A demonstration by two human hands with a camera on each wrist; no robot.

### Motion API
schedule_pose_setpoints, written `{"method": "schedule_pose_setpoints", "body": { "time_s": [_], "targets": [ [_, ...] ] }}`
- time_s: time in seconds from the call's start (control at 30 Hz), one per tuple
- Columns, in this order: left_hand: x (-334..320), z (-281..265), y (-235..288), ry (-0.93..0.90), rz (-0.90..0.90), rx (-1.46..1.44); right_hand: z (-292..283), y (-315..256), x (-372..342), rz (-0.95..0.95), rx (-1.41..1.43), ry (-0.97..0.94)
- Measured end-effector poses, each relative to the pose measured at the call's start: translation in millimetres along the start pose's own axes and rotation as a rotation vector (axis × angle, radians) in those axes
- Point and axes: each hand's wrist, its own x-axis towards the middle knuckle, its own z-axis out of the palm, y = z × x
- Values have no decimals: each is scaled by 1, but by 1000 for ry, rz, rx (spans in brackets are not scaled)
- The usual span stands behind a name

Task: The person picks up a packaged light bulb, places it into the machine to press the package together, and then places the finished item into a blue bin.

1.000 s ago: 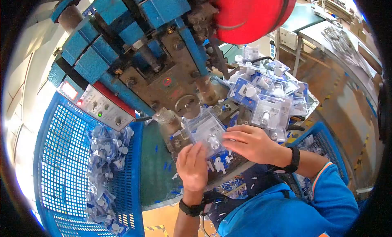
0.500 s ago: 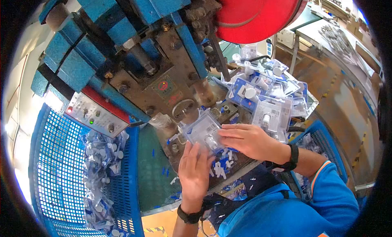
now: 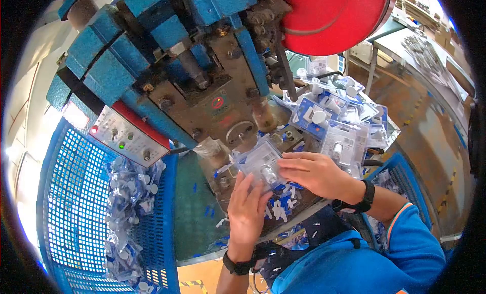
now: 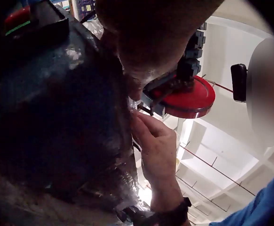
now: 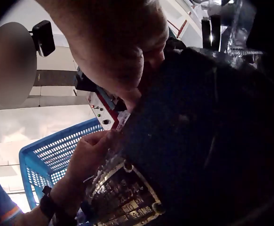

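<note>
A clear plastic blister pack (image 3: pixel 260 163) with a small white part inside lies on the plate of a blue press, just in front of its round metal piece (image 3: pixel 241 133). At the pack's near left edge, the left hand (image 3: pixel 246 211) touches it with nearly straight fingers. The right hand (image 3: pixel 319 173) lays extended fingers along the pack's right edge. In the left wrist view the right hand (image 4: pixel 156 148) shows beyond dark metal; in the right wrist view the left hand (image 5: pixel 91 153) shows the same way. Thumb contact is partly hidden.
Packs are heaped (image 3: pixel 336 109) at the right of the press. A blue basket (image 3: pixel 66 192) of packs stands at the left, another (image 3: pixel 402 175) at the right. White and blue scraps (image 3: pixel 281 205) lie by the hands. A control box (image 3: pixel 126 137) juts from the press.
The head view has shifted. The left hand's fingers have spread slightly and lie lower on the pack's near edge; the right hand remains at its right side. The pack stays by the round piece.
</note>
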Motion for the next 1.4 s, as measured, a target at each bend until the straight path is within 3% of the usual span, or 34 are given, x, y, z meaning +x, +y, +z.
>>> {"method": "schedule_pose_setpoints", "body": {
  "time_s": [0.83, 1.17, 1.4],
  "targets": [
    [1, -3, -3, -32, 36, 1, -2, -2, 0, 15, -13, -32],
    [12, -12, 7, 68, 74, 37, -13, -4, 14, -40, -85, 42],
    [-2, 6, -9, -17, 179, 234, 5, 1, 5, -55, -98, -36]
  ]
}}
